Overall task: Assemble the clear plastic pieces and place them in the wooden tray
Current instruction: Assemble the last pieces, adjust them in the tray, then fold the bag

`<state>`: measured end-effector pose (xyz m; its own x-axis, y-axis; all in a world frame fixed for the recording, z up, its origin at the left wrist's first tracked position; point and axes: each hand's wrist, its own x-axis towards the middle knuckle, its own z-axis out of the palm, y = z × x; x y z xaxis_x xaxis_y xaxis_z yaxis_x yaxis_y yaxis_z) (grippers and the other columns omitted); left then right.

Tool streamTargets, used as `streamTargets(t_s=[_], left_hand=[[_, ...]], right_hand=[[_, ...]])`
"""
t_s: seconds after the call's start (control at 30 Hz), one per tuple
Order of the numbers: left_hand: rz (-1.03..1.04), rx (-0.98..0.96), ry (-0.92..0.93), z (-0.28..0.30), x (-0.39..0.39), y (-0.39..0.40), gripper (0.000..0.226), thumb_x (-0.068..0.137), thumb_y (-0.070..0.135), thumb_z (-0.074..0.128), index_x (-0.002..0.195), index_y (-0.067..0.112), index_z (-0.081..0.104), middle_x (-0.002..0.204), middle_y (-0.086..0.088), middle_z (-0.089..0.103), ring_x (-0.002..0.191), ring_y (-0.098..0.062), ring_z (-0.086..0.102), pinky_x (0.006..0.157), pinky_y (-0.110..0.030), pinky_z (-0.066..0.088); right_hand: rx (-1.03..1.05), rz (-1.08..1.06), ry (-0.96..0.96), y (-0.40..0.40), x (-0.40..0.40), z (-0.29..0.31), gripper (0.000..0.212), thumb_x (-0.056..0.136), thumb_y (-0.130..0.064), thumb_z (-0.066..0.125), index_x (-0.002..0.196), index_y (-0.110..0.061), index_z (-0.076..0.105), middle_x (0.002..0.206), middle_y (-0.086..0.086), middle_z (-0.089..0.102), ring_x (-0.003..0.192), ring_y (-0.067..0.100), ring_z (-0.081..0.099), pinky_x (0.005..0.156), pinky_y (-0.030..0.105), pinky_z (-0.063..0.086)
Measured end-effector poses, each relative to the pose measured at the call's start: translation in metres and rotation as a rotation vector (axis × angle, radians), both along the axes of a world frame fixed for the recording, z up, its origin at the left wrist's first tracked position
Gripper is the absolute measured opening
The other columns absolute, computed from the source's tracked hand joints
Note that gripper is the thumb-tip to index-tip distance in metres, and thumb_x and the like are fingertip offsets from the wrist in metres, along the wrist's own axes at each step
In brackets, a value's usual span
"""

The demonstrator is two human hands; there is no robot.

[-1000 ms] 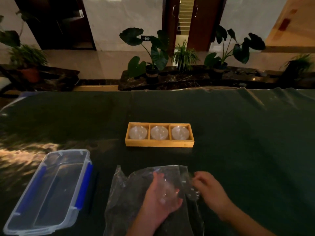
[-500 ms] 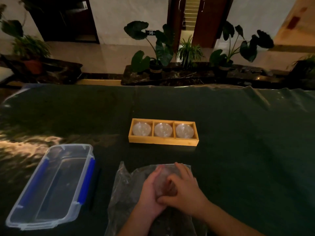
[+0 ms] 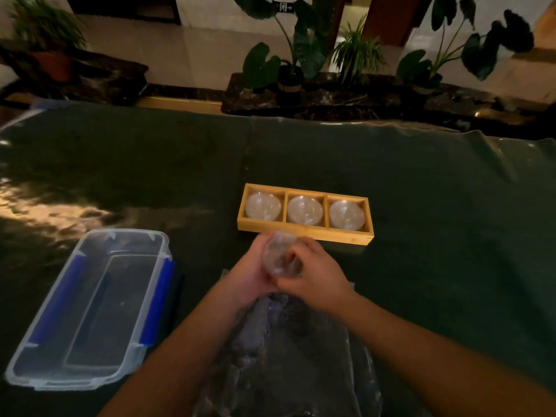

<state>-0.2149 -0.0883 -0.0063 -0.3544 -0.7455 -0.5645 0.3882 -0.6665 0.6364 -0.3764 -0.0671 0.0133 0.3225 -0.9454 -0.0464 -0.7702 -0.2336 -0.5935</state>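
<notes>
From the head view, the left hand (image 3: 252,266) and right hand (image 3: 313,272) both clasp a round clear plastic piece (image 3: 281,255), seemingly pressed together, above the dark green table (image 3: 436,236). The three-compartment wooden tray (image 3: 304,233) lies just beyond, each compartment apparently already filled, equally near both hands

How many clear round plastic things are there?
4. One sits in each compartment of the wooden tray: left, middle, right. Both hands hold a fourth. The plastic bag might hide more.
</notes>
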Motion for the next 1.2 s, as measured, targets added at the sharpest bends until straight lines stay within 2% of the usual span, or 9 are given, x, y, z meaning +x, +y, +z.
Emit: streamTargets(t_s=[0.1,0.17,0.23,0.33,0.6,0.7,0.93,1.03,1.2], left_hand=[[0.265,-0.238,-0.567,0.001,0.013,-0.033,0.043,0.084,0.066,0.052,0.104,0.035,0.072,0.108,0.001,0.073,0.085,-0.01,0.072,0.071,-0.031,0.055],[0.289,-0.492,-1.052,-0.008,0.028,-0.054,0.039,0.1,0.051,0.039,0.124,0.034,0.064,0.13,0.003,0.065,0.109,-0.006,0.063,0.09,-0.032,0.048],[-0.059,-0.622,-1.462,-0.021,0.042,-0.071,0.048,0.104,0.029,0.039,0.151,0.017,0.036,0.159,-0.003,0.034,0.143,-0.016,0.035,0.111,-0.04,0.035],[-0.519,-0.66,-1.677,-0.042,0.046,-0.075,0.065,0.1,0.017,0.042,0.157,0.015,0.012,0.167,0.0,0.006,0.152,-0.019,0.01,0.117,-0.045,0.029],[-0.448,-0.648,-1.631,-0.061,0.047,-0.07,0.073,0.095,0.013,0.045,0.158,0.018,0.008,0.167,0.005,-0.001,0.151,-0.015,0.013,0.118,-0.046,0.026],[-0.44,-0.636,-1.592,-0.063,0.047,-0.068,0.073,0.095,0.013,0.045,0.158,0.018,0.007,0.167,0.006,-0.002,0.15,-0.015,0.014,0.119,-0.047,0.025],[-0.423,-0.599,-1.551,-0.065,0.045,-0.07,0.074,0.095,0.015,0.044,0.158,0.02,0.006,0.167,0.009,-0.005,0.143,-0.016,0.032,0.116,-0.047,0.031],[-0.377,-0.528,-1.466,-0.056,0.046,-0.076,0.067,0.096,0.018,0.047,0.157,0.023,0.018,0.166,0.014,0.004,0.13,-0.018,0.049,0.104,-0.041,0.046],[-0.039,-0.336,-1.065,-0.034,0.047,-0.089,0.053,0.098,0.024,0.05,0.15,0.025,0.038,0.153,-0.002,0.045,0.12,-0.016,0.055,0.102,-0.035,0.045]], right_hand=[[-0.052,-0.084,0.023,-0.041,0.013,-0.008,0.038,0.067,-0.056,0.07,0.089,-0.044,0.041,0.113,-0.015,0.045,0.09,0.004,0.05,0.069,0.016,0.04],[-0.045,-0.12,0.11,-0.072,0.014,-0.016,0.041,0.068,-0.053,0.074,0.09,-0.042,0.041,0.112,-0.009,0.048,0.087,0.008,0.051,0.069,0.023,0.045],[-0.018,-0.162,0.21,-0.096,0.008,-0.025,0.041,0.071,-0.052,0.074,0.094,-0.039,0.044,0.116,-0.002,0.05,0.089,0.012,0.05,0.072,0.029,0.047],[-0.012,-0.193,0.285,-0.129,0.008,-0.033,0.041,0.074,-0.055,0.07,0.102,-0.033,0.05,0.119,0.003,0.053,0.094,0.017,0.052,0.082,0.037,0.052],[-0.042,-0.136,0.295,-0.18,0.052,-0.036,0.062,0.072,-0.061,0.065,0.123,-0.03,0.048,0.129,0.007,0.048,0.11,0.025,0.052,0.091,0.047,0.047],[0.123,-0.012,0.482,-0.175,0.058,-0.062,0.073,0.073,-0.073,0.057,0.132,-0.032,0.046,0.154,0.011,0.03,0.143,0.037,0.019,0.111,0.062,0.022],[0.196,0.032,0.479,-0.183,0.057,-0.056,0.062,0.066,-0.076,0.052,0.115,-0.038,0.058,0.164,0.004,0.006,0.147,0.04,-0.001,0.11,0.067,0.011],[0.241,-0.146,0.203,-0.166,0.055,-0.035,0.049,0.076,-0.059,0.06,0.119,-0.036,0.058,0.157,0.004,0.023,0.143,0.035,0.017,0.108,0.054,0.028],[0.122,-0.443,-0.338,-0.082,0.023,-0.003,0.004,0.084,-0.032,0.063,0.08,-0.032,0.061,0.096,-0.007,0.06,0.092,0.01,0.057,0.078,0.032,0.048]])
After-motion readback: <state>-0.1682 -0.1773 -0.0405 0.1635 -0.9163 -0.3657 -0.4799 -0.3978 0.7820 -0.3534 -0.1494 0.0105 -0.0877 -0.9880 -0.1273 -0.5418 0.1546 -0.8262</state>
